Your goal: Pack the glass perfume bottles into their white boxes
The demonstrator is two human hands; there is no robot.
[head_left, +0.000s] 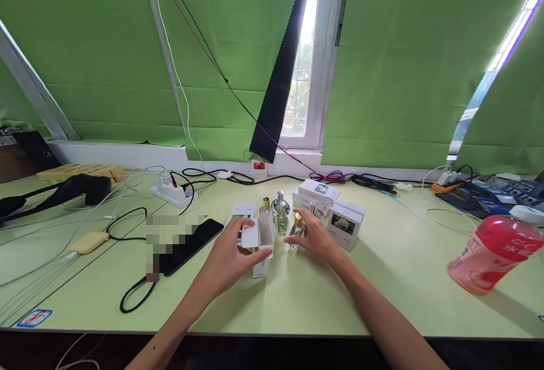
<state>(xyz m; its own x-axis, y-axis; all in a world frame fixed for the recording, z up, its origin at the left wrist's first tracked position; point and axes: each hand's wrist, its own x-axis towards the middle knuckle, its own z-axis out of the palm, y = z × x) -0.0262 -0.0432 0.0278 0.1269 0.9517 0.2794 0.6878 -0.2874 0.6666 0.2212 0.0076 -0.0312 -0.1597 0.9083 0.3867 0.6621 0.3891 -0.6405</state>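
Observation:
My left hand point(223, 259) grips a small white box point(266, 234), thumb on the near side and fingers at the far left. Its top flaps stand open toward me. To the right, my right hand point(318, 237) has its thumb and fingers around a small glass perfume bottle with a gold cap point(298, 221), at the tabletop. Between and behind the hands are more perfume bottles: one with a gold cap point(266, 204), a slim clear one point(281, 221) and a round one with a silver cap point(280, 196). Another silver cap point(313, 207) shows behind my right fingers.
White boxes point(319, 190) lie stacked behind, and a flower-printed box point(346, 227) leans right of my hand. A black phone point(195, 245) lies left. A pink drink bottle point(488, 251) stands right. Cables point(127, 188) and a power strip point(174, 191) spread across the left side.

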